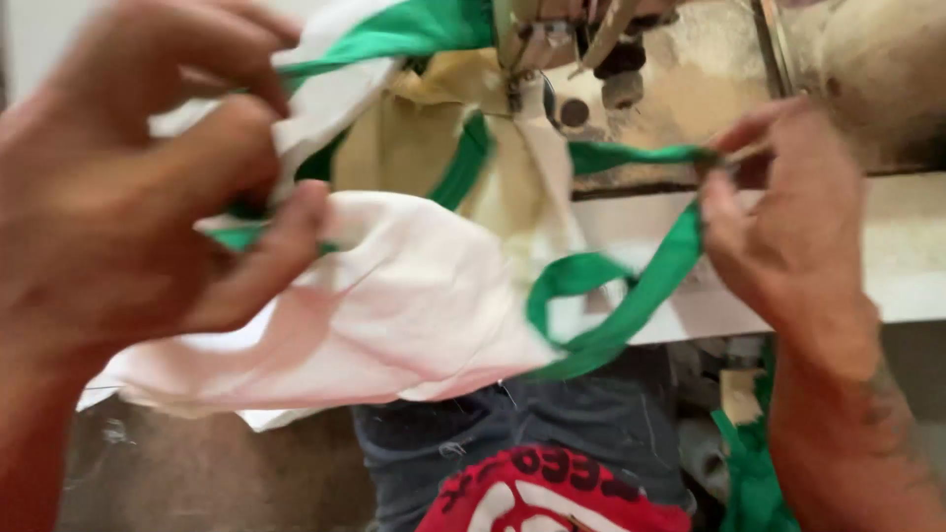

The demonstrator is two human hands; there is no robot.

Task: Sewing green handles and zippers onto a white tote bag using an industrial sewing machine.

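Observation:
My left hand (pixel 128 187) fills the left of the view and grips a bunched piece of white cloth (pixel 394 305) with a green edge. The cloth hangs down from the hand toward my lap. My right hand (pixel 788 217) pinches a green strip (pixel 641 286) between thumb and fingers at the upper right. The strip loops down below the table edge and runs back under the presser foot (pixel 522 49) of a sewing machine at the top middle. Cream fabric (pixel 414 138) lies under the foot. The picture is blurred by motion.
The worn, beige sewing machine body (pixel 867 79) stands at the top right on a pale table (pixel 916 256). More green strip (pixel 754 473) hangs below the table at the lower right. My dark trousers (pixel 552 424) and red shirt (pixel 552 493) show at the bottom.

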